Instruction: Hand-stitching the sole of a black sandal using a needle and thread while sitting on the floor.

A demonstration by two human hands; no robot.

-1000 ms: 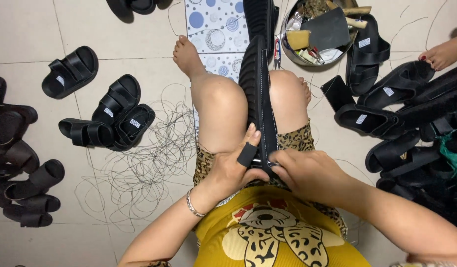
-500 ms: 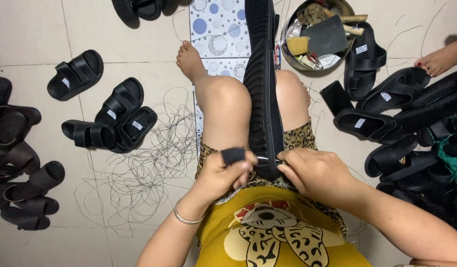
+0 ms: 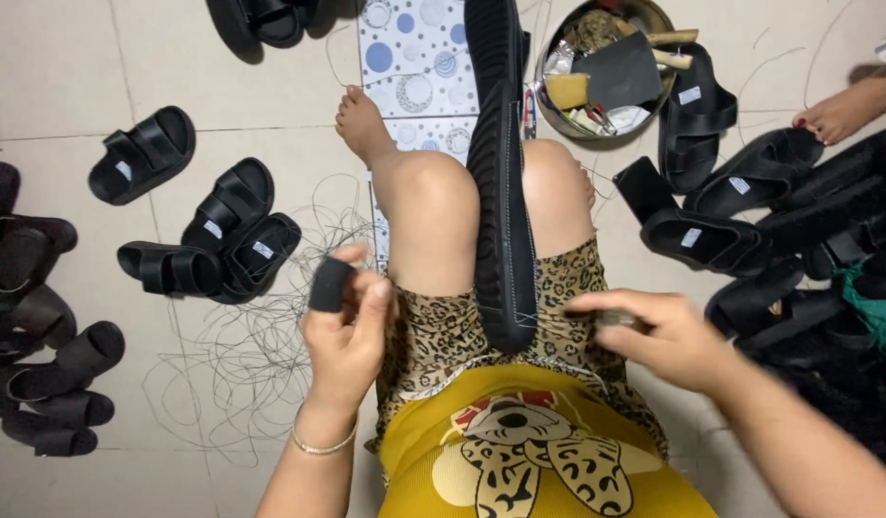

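A long black sandal sole [image 3: 502, 192] stands on edge between my knees, with white stitching along its side. My left hand [image 3: 347, 331] is raised to the left of it and pinches a small black piece [image 3: 330, 284] between thumb and fingers. To the right of the sole's near end, my right hand [image 3: 654, 336] grips a small dark tool [image 3: 611, 317] over my lap; the tool is blurred. Neither hand touches the sole.
Black sandals [image 3: 217, 235] lie on the tiled floor at left, with more piled at right [image 3: 750, 225]. A metal bowl [image 3: 611, 72] of tools and scraps sits ahead. Loose thread [image 3: 241, 374] is tangled on the floor. Another person's foot [image 3: 846, 110] shows at the upper right.
Both hands have come off the sole's near end and moved apart: the left went up and left with the black piece, the right went right with the tool.
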